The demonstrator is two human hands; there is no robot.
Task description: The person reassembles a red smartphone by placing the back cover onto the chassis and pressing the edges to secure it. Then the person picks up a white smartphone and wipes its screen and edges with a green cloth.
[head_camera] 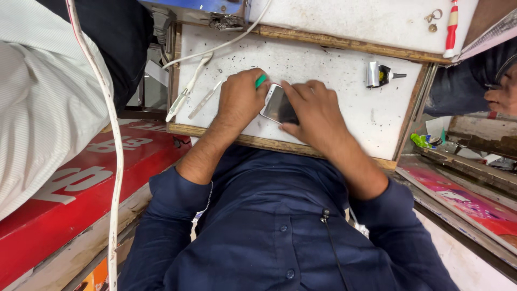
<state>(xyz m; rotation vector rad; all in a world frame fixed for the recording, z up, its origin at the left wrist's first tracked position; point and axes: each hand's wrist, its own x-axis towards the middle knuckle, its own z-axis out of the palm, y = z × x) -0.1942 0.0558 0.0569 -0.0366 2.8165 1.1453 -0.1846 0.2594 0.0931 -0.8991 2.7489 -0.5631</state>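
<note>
- Left hand (239, 99) is clenched around a small green plastic tool (260, 81); only the green tip shows, poking out past the knuckles on the side toward the phone.
- Right hand (315, 110) lies flat over a slim white-edged smartphone with a dark glossy screen (276, 105), fingers spread, pressing it down; not wrapped around it, more pinning than gripping.
- Phone lies flat on the white, speckled table (344, 75) with a wooden frame, between the two hands: its left end touches the left hand, its right half is hidden under the right fingers and thumb.
- Green tool tip sits just at the phone's top left corner; actual contact is hard to tell.
- Phone is near the table's front edge, close to the person's chest in a dark blue buttoned shirt (280, 231).
- Left of the left hand: a long white tweezer-like tool (186, 91) and a thin grey metal strip (203, 101), both lying on the table, apart from the hand.
- White cable (226, 43) runs across the table's upper left.
- Far right of the table: small shiny metal tool with yellow inside (379, 74), well apart from both hands.
- Red and white pen-like stick (451, 29) on the upper shelf.
- Another person's white striped sleeve (43, 97) at left.
</note>
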